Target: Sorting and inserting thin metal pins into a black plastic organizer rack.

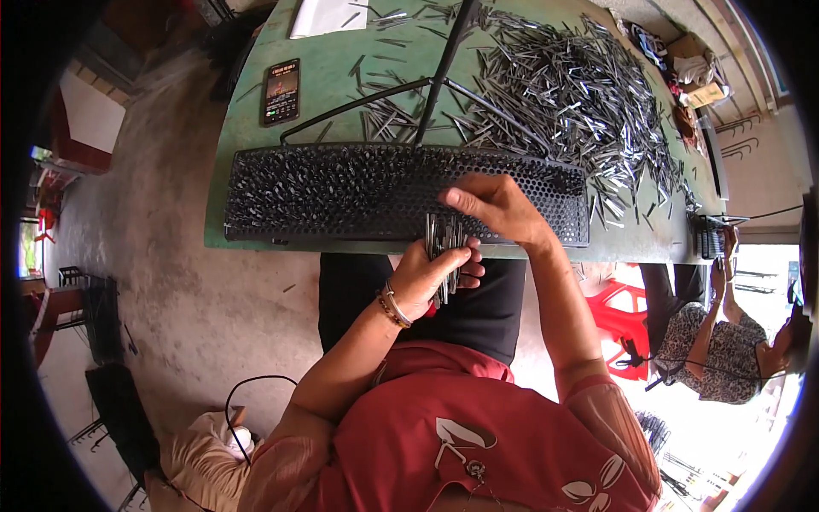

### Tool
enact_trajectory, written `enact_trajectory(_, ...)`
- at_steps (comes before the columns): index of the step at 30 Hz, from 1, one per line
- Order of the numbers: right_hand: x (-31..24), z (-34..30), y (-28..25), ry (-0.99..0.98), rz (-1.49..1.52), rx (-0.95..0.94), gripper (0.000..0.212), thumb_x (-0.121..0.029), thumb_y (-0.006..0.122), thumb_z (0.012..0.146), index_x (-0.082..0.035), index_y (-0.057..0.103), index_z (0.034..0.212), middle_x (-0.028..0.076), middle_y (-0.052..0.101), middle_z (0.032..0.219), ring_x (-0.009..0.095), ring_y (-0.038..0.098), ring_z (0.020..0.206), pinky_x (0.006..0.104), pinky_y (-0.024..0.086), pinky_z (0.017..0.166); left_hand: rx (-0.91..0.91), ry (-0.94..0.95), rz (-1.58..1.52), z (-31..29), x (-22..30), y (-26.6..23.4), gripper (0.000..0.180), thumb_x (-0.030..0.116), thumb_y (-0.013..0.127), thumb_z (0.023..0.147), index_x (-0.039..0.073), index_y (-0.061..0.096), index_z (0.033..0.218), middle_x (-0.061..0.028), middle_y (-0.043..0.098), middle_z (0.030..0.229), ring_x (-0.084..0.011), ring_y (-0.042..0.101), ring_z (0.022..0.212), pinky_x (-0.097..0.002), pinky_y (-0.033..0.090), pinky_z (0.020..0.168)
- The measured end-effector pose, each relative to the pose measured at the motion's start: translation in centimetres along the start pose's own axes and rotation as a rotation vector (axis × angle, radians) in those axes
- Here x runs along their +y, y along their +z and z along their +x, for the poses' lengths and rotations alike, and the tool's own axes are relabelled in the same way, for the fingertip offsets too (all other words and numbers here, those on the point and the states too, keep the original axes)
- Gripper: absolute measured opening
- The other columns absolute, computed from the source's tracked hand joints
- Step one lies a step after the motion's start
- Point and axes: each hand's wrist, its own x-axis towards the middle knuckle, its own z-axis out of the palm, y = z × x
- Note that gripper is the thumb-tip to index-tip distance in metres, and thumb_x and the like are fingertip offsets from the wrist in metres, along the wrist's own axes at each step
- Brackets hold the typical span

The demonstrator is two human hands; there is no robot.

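A bundle of thin dark metal strips [444, 235] stands roughly upright in my left hand [435, 273], its fingers wrapped round it just off the table's near edge. My right hand [503, 209] hovers over the black perforated metal rack [563, 205], thumb and fingers drawn together. Whatever is between those fingertips, if anything, is too blurred to make out. Many short strips [299, 188] stick up from the holes on the left and middle of the rack. Toward its right end the holes show bare.
A large heap of loose strips [572, 94] covers the far right of the green table [235, 136]. Black rods [439, 81] rise behind the rack. A phone [282, 92] and white paper [320, 17] lie at far left. Another person [717, 350] works at right, near a red stool [618, 316].
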Motion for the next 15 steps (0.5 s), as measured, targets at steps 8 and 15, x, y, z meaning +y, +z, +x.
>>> enact_trajectory(8,-1.1,-1.6,-0.8,0.325,0.277,-0.206,0.03,-0.026,0.068,0.085,0.002,0.068,0.076,0.001,0.059,0.06,0.006,0.051,0.057,0.0235,0.04,0.05,-0.113,0.026,0.088,0.6,-1.2,-0.3,0.024,0.014,0.058,0.089,0.0,0.057,0.108,-0.0065,0.062,0.086,-0.0148,0.063,0.071,-0.0297,0.054,0.063)
enact_trajectory(15,0.6,-2.5,-0.9,0.298,0.274,-0.125,0.027,-0.023,0.069,0.084,0.003,0.068,0.08,0.0,0.059,0.061,0.005,0.051,0.058,0.0228,0.041,0.052,-0.004,0.005,0.036,1.1,-1.3,0.5,0.024,0.015,0.059,0.089,0.0,0.058,0.107,-0.0072,0.063,0.084,-0.0148,0.062,0.068,-0.029,0.054,0.062)
